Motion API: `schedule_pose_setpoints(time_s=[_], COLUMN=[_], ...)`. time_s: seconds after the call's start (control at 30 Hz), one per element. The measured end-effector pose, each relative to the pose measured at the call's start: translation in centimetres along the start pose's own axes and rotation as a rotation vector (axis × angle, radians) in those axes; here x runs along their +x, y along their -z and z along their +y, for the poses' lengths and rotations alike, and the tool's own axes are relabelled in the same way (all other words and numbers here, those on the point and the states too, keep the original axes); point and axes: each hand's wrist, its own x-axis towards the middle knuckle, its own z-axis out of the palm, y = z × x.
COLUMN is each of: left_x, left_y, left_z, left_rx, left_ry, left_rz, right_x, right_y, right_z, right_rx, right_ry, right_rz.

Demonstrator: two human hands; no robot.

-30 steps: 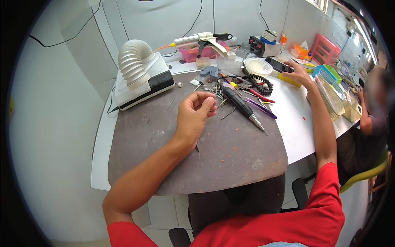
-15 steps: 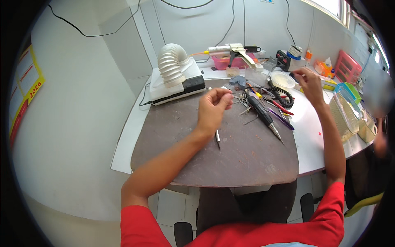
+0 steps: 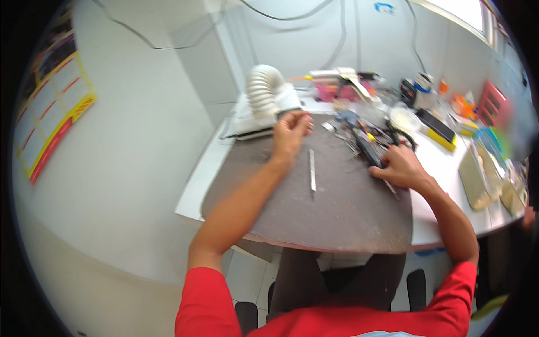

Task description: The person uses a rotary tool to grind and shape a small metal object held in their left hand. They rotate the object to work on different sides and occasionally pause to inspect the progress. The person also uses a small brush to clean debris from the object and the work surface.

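My left hand (image 3: 291,137) is raised over the far left part of the brown work mat (image 3: 348,219), thumb and fingertips pinched together. Whatever is between those fingertips is too small to make out. On the right, my right hand (image 3: 403,167) has its fingers closed around a black rotary handpiece (image 3: 367,147), whose metal tip points toward me. Part of the handpiece is hidden under the fingers. A slim silver metal tool (image 3: 312,170) lies on the mat between my hands. Small burs and wire-like bits (image 3: 349,147) lie in a loose heap beside the handpiece.
A white dust-extractor box with a ribbed hose (image 3: 263,92) stands at the back left. Behind the heap are a white dispensing gun (image 3: 337,76) and a round white tub (image 3: 404,119). Farther right are a black-and-yellow box (image 3: 438,130) and cream baskets (image 3: 478,177).
My right hand has come down from the back right onto the handpiece. My left hand stays pinched near the same spot. The whole view has shifted and blurred.
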Motion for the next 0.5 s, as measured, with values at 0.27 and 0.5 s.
schedule_pose_setpoints(time_s=[0.27, 0.5], left_x=[-0.9, -2.1], left_y=[-1.2, -3.7], left_z=[-0.3, 0.0], left_rx=[0.011, -0.204], left_ry=[0.053, 0.152], left_rz=[-0.140, -0.276], right_x=[0.5, 0.9], right_y=[-2.7, -3.8], right_z=[0.1, -1.9], right_rx=[1.241, 1.395], right_ry=[-0.057, -0.023], right_rz=[0.242, 0.199])
